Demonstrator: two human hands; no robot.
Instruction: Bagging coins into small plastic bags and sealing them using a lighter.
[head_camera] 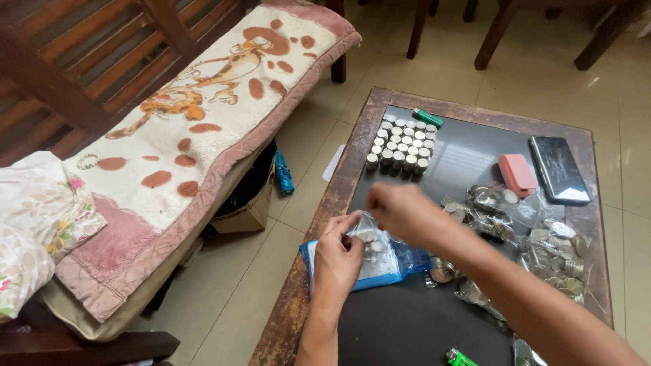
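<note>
**A:** Position of the hands, relative to the table?

**B:** Both were over the near left part of the dark-topped wooden table (352,146). The left hand (337,261) pinched the mouth of a small clear plastic bag (369,237) between thumb and fingertips, closed on its edge. The right hand (401,211) hovered just above the bag, fingers curled down toward its opening. Whether it gripped the plastic, a coin or nothing, I could not tell; the picture was blurred there.

**A:** And the bag itself?

**B:** Held slightly above the table's near left edge, over a blue-edged plastic packet (386,271) lying flat on the top. A few coins showed through the clear plastic.

**A:** Other items on the table?

**B:** Toward the far left of the top, stacked coins (401,144) stood in neat rows, with a green lighter (428,118) just beyond them. On the right side lay loose coins in clear bags (542,251), heaped. Further back on the right were a pink case (518,173) and, just beside it, a dark phone (558,169). A second green lighter (460,357) lay at the near edge.

**A:** Off the table?

**B:** Left of the table stood a wooden bench (81,68) covered with a patterned blanket (203,115). A floral pillow (37,217) lay at its near end. A cardboard box (251,210) sat under the bench.
</note>
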